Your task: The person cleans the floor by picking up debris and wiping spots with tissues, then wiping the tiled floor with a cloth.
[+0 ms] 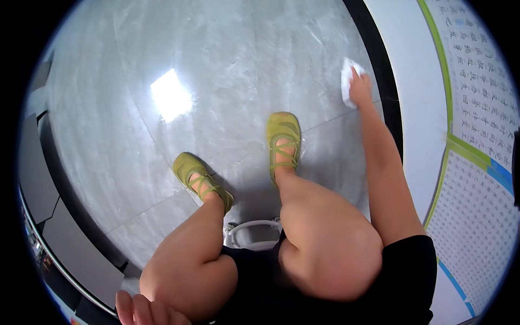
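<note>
At the right, my right hand (361, 88) presses a white cloth or tissue (346, 82) against the grey tiled floor (227, 65), close to the black skirting. Its fingers lie over the cloth. Near the bottom left edge, the curled fingers of my left hand (146, 311) show beside my left knee; the rest of that hand is cut off by the frame, and nothing can be made out in it.
My feet in green shoes (284, 135) stand apart on the floor. Between my legs shows a white stool frame (254, 234). Grey cabinets (81, 254) line the left side. Along the right run black skirting (391, 108) and a wall with character charts (476, 81).
</note>
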### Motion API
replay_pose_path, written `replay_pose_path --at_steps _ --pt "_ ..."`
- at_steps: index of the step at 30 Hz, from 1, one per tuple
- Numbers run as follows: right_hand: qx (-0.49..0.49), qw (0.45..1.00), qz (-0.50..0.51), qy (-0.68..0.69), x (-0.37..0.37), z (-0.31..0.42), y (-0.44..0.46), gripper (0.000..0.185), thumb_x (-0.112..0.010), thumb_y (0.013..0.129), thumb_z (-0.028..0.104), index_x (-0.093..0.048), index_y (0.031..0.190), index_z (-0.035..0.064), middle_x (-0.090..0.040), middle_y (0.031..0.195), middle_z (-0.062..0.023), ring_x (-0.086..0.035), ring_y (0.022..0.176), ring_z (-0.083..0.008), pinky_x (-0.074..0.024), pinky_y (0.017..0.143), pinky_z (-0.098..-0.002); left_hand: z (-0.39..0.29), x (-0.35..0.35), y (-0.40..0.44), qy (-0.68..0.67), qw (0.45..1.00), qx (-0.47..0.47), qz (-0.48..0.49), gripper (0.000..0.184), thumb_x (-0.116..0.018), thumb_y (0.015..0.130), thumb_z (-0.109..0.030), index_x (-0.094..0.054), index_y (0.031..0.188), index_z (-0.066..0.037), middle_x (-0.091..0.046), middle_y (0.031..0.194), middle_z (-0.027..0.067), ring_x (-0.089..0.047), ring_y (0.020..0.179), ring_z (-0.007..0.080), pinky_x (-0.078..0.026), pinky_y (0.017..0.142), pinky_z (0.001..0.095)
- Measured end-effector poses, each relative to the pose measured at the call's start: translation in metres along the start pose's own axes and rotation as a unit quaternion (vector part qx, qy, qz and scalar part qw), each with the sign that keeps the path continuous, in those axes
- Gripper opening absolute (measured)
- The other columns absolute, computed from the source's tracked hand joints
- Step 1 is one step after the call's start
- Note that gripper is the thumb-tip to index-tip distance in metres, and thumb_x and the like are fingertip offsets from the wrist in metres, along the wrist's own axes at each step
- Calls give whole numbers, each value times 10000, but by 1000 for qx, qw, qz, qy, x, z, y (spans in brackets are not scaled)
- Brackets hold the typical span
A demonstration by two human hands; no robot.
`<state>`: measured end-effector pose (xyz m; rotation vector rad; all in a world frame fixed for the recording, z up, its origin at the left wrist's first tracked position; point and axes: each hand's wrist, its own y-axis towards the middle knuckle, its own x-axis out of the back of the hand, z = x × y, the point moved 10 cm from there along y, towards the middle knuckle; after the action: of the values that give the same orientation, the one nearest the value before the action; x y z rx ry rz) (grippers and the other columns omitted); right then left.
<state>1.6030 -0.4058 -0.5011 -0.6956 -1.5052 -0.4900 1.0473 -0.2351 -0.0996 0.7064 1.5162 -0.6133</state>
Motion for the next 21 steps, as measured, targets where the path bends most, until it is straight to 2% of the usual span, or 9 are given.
replay_pose_path --at_steps 3,6,8,10,11,13,14,15,21 --pt "-68 993 -45 88 -30 -33 -71 528 -513 858 222 -391 1354 88 -518 1146 -218 -450 1024 -367 -338 933 -450 -6 1 -1 4 1000 -6 1 227 -566 844 -54 -443 1035 -60 -498 1007 176 -515 779 277 -544 612 337" --pt "-271 957 -62 82 -26 -22 -118 538 -475 871 257 -370 1363 68 -500 1170 -222 -431 1008 -386 -322 935 -426 -11 0 1 7 1000 -9 2 229 -570 847 -51 -441 1036 -56 -497 1011 178 -517 780 277 -547 612 338" --pt "-257 956 -80 119 -23 17 -109 458 -454 871 248 -458 1294 72 -475 1222 -232 -419 1037 -396 -300 948 -441 -9 -2 9 8 1000 -8 4 231 -573 848 -50 -440 1037 -54 -496 1013 180 -519 781 276 -550 613 338" --pt "-94 991 70 -67 -13 86 -75 317 -445 856 218 -625 1085 93 -418 1313 -261 -407 1090 -399 -253 964 -488 -15 -1 2 12 1000 -7 9 232 -575 850 -48 -439 1038 -51 -496 1016 182 -520 782 276 -552 613 338" --pt "-85 996 22 8 -3 111 -59 281 -447 849 217 -651 1005 101 -400 1339 -252 -403 1103 -404 -250 958 -507 -16 -2 3 14 1000 -6 12 233 -577 850 -47 -439 1038 -50 -495 1017 183 -521 782 276 -553 613 338" --pt "15 997 56 -58 8 175 -20 337 -428 855 248 -625 1102 130 -420 1330 -241 -381 1136 -408 -247 977 -501 -18 -2 2 14 1000 -10 17 235 -579 852 -46 -437 1039 -47 -494 1020 185 -522 783 276 -555 613 339" --pt "-154 959 -49 235 14 169 -8 469 -417 859 295 -475 1299 142 -391 1325 -246 -337 1187 -413 -260 1010 -467 -19 -2 1 15 1000 -12 18 236 -581 853 -45 -437 1040 -46 -494 1021 186 -523 784 275 -556 613 339" --pt "-53 981 27 183 8 202 16 604 -422 851 344 -293 1408 150 -320 1334 -255 -287 1234 -421 -275 1030 -441 -21 -2 1 16 1000 -16 19 237 -582 854 -44 -436 1040 -45 -494 1023 187 -523 784 275 -557 613 339" --pt "107 962 77 237 75 320 38 699 -552 814 334 -232 1428 234 -113 1469 -168 -318 1213 -427 -332 1016 -467 -23 -4 7 35 997 -46 54 249 -602 841 -31 -436 1025 -42 -494 1024 195 -514 768 282 -562 603 342"
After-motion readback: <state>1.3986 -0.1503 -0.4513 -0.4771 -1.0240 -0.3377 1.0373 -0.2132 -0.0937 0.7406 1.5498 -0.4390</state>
